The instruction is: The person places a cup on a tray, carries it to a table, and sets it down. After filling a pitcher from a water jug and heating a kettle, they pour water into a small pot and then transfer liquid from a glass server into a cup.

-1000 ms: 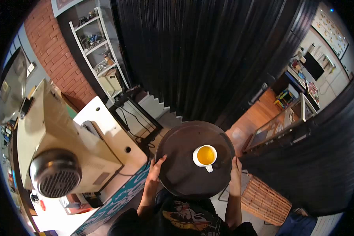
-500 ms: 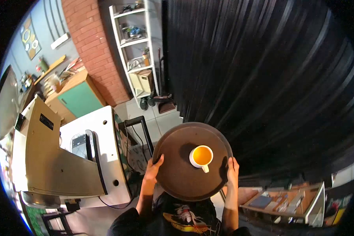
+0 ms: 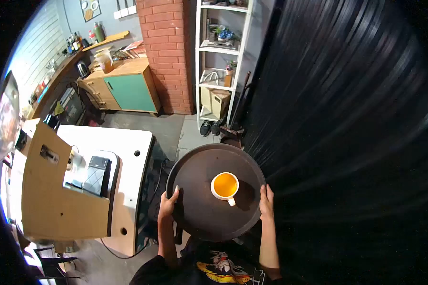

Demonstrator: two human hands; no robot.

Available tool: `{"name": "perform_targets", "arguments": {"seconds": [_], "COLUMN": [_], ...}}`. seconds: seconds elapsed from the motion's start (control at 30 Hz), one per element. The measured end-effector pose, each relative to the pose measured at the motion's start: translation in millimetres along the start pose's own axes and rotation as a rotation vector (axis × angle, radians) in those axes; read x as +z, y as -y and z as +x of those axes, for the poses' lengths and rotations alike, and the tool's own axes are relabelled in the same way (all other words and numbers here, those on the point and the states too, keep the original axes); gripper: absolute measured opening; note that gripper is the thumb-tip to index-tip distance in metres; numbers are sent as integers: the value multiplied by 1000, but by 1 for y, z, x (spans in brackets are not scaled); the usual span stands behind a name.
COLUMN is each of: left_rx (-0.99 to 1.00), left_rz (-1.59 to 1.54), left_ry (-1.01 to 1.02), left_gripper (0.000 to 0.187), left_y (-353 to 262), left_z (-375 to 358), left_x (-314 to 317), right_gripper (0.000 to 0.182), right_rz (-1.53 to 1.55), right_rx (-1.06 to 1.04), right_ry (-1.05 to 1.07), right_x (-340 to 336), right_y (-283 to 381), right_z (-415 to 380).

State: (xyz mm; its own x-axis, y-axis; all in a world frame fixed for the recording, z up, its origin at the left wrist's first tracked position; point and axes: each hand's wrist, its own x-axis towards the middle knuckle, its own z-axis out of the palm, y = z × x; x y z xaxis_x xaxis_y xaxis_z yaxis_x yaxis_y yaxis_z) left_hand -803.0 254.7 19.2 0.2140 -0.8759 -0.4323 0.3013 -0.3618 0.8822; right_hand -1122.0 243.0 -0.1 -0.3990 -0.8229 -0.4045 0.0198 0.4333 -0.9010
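Observation:
A round dark brown serving tray [image 3: 195, 213] is held out in front of my body, between both hands. On it, near the middle, stands a white cup [image 3: 230, 201] with an orange-yellow drink [image 3: 225, 184] inside, its handle pointing toward me. My left hand [image 3: 168, 203] grips the tray's left rim, thumb on top. At the right rim my right hand [image 3: 267, 202] holds on in the same way, with its other fingers partly hidden under the edge.
To the left is a white table [image 3: 128, 190] with a coffee grinder-like beige machine [image 3: 64, 199] and a black scale-like device [image 3: 97, 175]. A black curtain [image 3: 347, 142] hangs at right. Ahead stand a white shelf [image 3: 199, 61], a brick pillar [image 3: 164, 52], a green-doored cabinet [image 3: 133, 92] and black shoes [image 3: 205, 128].
My view has turned left, so the shelf and cabinet sit further right. The tray with the cup appears slightly further left, still in both hands, and the cup's shadow now falls to its right.

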Motion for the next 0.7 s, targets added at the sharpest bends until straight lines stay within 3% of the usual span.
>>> {"name": "perform_targets", "arguments": {"seconds": [0.13, 0.27, 0.47, 0.7], "left_rx": [94, 90, 60, 101], "left_rz": [-42, -89, -170, -362], "left_ry": [-106, -76, -109, -230], "left_gripper": [21, 21, 23, 29], "left_y": [0, -21, -76, -96], "left_z": [65, 132, 208, 273], "left_x": [13, 34, 57, 57], "right_gripper": [70, 71, 59, 48], "right_rz": [-111, -203, -13, -265], "right_rx": [32, 53, -123, -347], "right_ry": [72, 123, 68, 392], "right_x": [33, 67, 119, 207], "right_y": [32, 71, 108, 179], "right_z": [65, 131, 231, 329]}}
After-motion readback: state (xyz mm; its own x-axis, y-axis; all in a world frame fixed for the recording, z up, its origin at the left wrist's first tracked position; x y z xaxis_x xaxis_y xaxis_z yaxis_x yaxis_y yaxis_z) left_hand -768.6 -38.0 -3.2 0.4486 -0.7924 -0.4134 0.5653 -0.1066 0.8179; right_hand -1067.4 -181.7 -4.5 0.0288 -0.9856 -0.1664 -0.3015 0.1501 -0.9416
